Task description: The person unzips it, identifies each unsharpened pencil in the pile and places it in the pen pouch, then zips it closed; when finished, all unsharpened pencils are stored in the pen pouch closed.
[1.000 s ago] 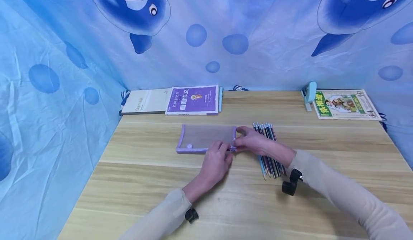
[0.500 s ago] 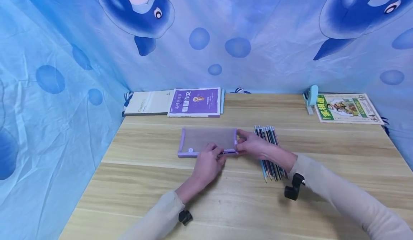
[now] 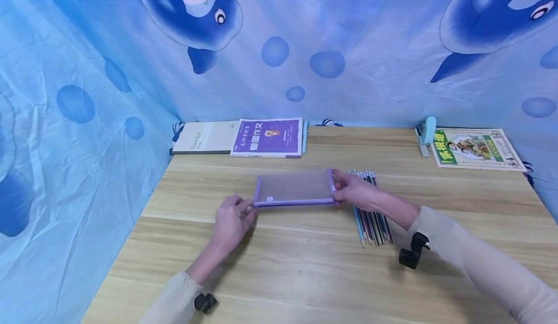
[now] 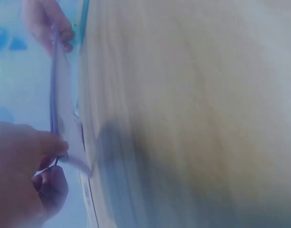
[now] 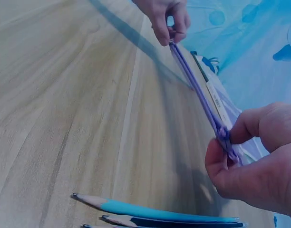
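Observation:
A see-through zip pouch (image 3: pixel 294 187) with purple edging is held slightly above the table, its zip side towards me. At the pouch's left front corner, my left hand (image 3: pixel 229 220) pinches a small zip pull between thumb and finger; the left wrist view shows this pinch (image 4: pixel 55 152) too. My right hand (image 3: pixel 359 191) grips the right end between thumb and fingers. Along the purple zip edge (image 5: pixel 195 90), the two strips look slightly parted in the right wrist view. Several pencils (image 3: pixel 375 224) lie side by side beneath and beside my right wrist, points towards me.
At the back left lie a pale book (image 3: pixel 207 137) and a purple book (image 3: pixel 268 139), with a light blue item (image 3: pixel 305 137) beside them. A light blue stapler-like object (image 3: pixel 428 131) and a green-and-white booklet (image 3: pixel 477 148) lie back right. A blue curtain (image 3: pixel 348 101) borders the table.
My left hand has slid along the zip from the right end to the left end. The right hand keeps its grip, and the pouch has shifted slightly right and lifted.

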Demonstrator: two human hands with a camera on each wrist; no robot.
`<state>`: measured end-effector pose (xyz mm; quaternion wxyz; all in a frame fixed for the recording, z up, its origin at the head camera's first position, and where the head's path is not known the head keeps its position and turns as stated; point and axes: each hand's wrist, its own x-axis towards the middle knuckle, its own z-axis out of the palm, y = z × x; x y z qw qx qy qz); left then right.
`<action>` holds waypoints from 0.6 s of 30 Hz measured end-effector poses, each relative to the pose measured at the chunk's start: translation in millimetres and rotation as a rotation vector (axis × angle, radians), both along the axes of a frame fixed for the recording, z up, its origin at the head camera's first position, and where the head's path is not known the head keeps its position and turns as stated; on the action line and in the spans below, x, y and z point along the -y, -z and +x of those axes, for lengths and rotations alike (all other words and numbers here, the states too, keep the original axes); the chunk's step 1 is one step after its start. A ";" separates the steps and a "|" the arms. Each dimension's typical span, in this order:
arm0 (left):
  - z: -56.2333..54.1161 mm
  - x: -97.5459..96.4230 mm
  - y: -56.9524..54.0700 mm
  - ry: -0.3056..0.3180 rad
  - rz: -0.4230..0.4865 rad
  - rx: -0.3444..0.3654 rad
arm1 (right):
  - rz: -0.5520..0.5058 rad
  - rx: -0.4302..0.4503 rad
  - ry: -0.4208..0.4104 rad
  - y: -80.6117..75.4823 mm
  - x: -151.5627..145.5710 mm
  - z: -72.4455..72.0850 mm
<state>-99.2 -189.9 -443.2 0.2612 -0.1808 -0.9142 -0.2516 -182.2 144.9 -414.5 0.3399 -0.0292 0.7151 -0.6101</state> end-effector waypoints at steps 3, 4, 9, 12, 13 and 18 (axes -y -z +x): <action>3.2 9.0 0.4 0.005 -0.002 -0.025 | 0.026 -0.006 -0.005 -2.3 -0.3 0.4; 3.5 10.0 1.1 0.007 -0.006 -0.027 | 0.032 -0.013 -0.009 -2.1 -1.0 0.8; 6.7 8.2 3.6 0.009 -0.060 0.036 | 0.061 -0.030 -0.023 2.9 -2.0 0.6; 8.3 2.8 0.6 -0.020 -0.128 0.107 | 0.072 -0.027 -0.031 3.8 -2.4 -2.1; 8.1 -0.2 -1.8 -0.027 -0.155 0.128 | 0.081 -0.029 -0.035 3.1 -2.3 -3.2; -4.8 -22.5 -15.3 0.072 -0.266 0.222 | 0.120 -0.065 -0.090 -3.7 4.4 -10.9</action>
